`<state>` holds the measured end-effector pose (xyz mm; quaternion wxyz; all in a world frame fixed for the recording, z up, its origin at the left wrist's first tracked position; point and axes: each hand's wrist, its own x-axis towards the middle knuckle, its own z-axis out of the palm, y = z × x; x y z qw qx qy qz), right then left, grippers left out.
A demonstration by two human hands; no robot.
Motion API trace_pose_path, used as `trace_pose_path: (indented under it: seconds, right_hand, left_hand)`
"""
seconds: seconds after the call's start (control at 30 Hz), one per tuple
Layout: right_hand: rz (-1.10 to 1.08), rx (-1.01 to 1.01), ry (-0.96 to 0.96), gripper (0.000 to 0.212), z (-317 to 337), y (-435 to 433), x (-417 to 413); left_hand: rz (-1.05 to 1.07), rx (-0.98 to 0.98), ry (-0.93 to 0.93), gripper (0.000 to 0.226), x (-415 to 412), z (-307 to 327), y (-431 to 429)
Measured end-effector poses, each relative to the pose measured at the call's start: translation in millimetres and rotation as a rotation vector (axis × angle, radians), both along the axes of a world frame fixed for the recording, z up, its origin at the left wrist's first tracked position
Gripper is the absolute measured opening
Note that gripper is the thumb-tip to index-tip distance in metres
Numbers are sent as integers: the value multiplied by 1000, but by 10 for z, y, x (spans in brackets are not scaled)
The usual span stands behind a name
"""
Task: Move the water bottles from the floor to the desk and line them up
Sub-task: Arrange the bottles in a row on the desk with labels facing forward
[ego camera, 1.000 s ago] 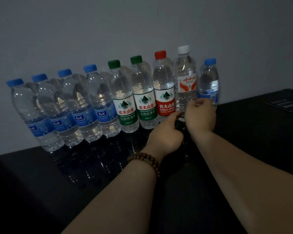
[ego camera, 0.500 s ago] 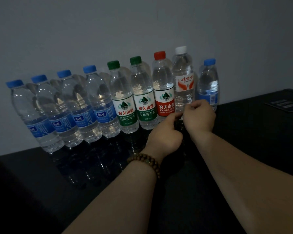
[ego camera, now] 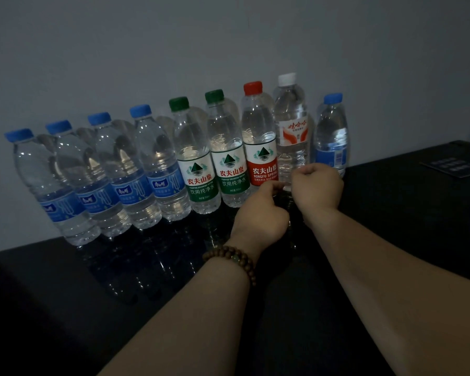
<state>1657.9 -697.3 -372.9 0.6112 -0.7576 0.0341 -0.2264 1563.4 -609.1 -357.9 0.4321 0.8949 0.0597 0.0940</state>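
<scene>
Plastic bottle (ego camera: 292,126), ribbed, on glossy black desk (ego camera: 396,213); left hand (ego camera: 261,215), right hand (ego camera: 319,187) curled at base, grip unclear.

Clear glossy plastic water bottles (ego camera: 229,147) stand on a polished black desk (ego camera: 391,213); the bracelet (ego camera: 232,257) looks like wooden beads.

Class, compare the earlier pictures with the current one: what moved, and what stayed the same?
The right hand has pulled back a little from the white-capped bottle and the small blue-capped bottle, its fingers now curled in a fist. The white-capped bottle seems nudged a touch toward the red-capped bottle. The left hand and the other bottles stay put.
</scene>
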Motion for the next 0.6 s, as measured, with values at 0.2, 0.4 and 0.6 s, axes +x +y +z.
trace_pose_path:
  seconds: [0.2,0.4,0.6]
  right_hand:
    - [-43,67,12,24,8,3,50]
    - [-122,164,-19,20,7,-6,91]
    - [-212,622,85,28,164,-157,68]
  left_hand:
    - [20,-28,-25,63,71,-59,46]
    - [57,10,-60,41,110,-119,46]
    - [163,-60,-90,17,86,251,-129]
